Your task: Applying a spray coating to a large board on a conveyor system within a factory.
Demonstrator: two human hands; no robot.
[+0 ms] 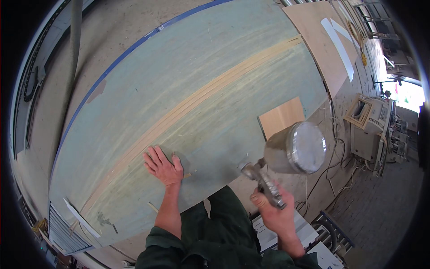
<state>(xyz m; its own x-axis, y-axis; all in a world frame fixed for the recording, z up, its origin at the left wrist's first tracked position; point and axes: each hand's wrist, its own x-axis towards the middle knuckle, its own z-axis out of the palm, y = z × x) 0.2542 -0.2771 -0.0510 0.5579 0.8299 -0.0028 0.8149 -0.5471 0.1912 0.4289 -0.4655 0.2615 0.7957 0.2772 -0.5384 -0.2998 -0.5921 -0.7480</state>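
Long, thin strips of pale wood (215,88) lie side by side on a large blue-green worktable (179,58), running from near left to far right. My left hand (165,169) rests palm down with its fingers spread, the fingertips at the near edge of the strips. At the right, my right hand (277,213) grips a metal spray gun (267,184) by its handle. A large, round metal cup (286,148) sits on the gun, which is held above the table's near edge. The gun's nozzle end points left; its trigger is hard to make out.
A square wooden board (286,114) lies on the table behind the cup. Beyond the right end stands a brown panel (318,40) with white strips (338,47). Grey machine (371,130) and cables stand at right. Small wood offcuts (153,206) lie near the front edge.
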